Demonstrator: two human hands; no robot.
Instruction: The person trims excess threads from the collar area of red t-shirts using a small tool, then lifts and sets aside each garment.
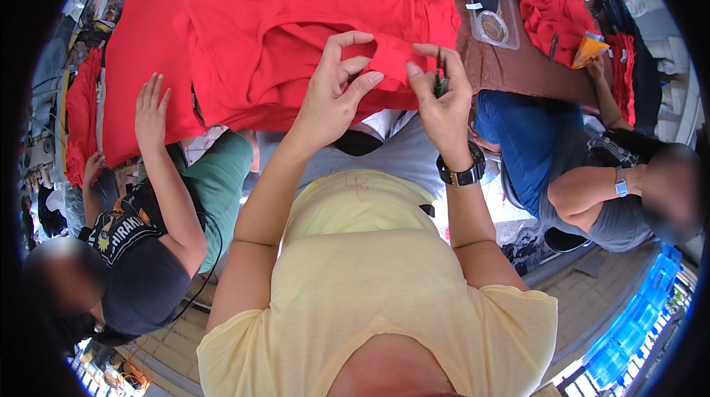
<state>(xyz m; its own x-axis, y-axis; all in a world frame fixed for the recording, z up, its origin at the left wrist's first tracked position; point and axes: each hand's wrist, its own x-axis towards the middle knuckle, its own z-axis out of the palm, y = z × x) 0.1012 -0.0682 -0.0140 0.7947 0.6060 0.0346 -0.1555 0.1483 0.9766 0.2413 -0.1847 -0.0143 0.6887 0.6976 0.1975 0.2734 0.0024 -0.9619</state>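
A large red garment (251, 12) lies spread and bunched over the table in front of me, with a neckline-like opening in its near part. My left hand (336, 90) has its thumb and fingers curled at a folded band of this red cloth. At the other end of the band, my right hand (446, 94) pinches the cloth between thumb and index finger. A small dark tool (441, 80), possibly thread snips, is tucked in the right hand's fingers and mostly hidden. The cloth stretches between both hands.
A co-worker's hand (152, 105) lies on red cloth at my left. At right, another person holds an orange packet (589, 49) near more red cloth (555, 12). A clear plastic tray (494, 24) with a tape roll sits on the brown tabletop (510, 72).
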